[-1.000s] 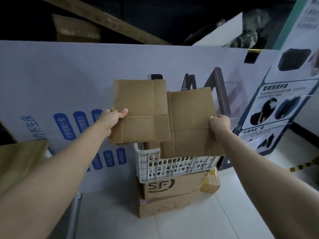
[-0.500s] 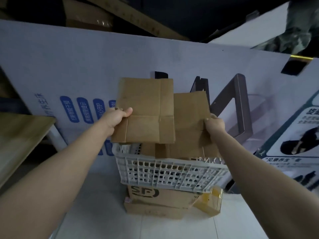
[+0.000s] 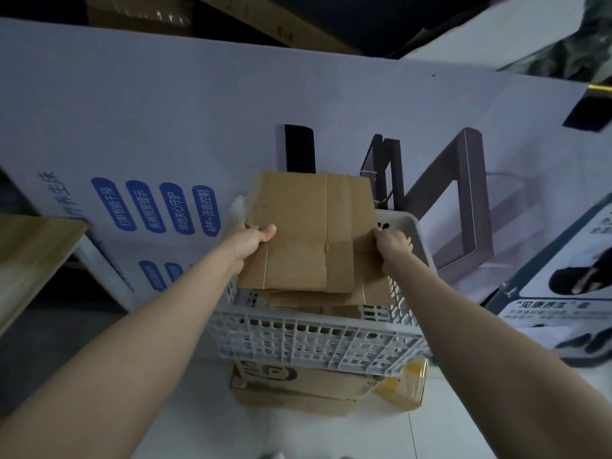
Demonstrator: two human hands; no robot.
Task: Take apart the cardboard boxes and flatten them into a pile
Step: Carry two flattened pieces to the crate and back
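Cardboard: two flattened brown sheets, the left sheet (image 3: pixel 298 233) lying over the right sheet (image 3: pixel 372 279), held just above a white slatted crate (image 3: pixel 314 339).
Left hand (image 3: pixel 255 241): pinches the left sheet's left edge, thumb on top.
Right hand (image 3: pixel 392 246): grips the right sheet's right edge, fingers curled round it.
Change: a second ago the sheets were side by side, high against the printed panel (image 3: pixel 165 127). Now they overlap and sit lower, over the crate.
Meaning: both boxes look fully flattened. What seems left is dropping them onto the pile (image 3: pixel 298 301) of flat cardboard already in the crate.
Direction: faces turned up toward the camera, far edges raised toward the panel, near edges dipping toward the crate.
Long axis: slightly longer from near to far, with the main creases running the same way.
Below: the crate rests on closed cardboard boxes (image 3: pixel 298 382), apparently not yet taken apart.
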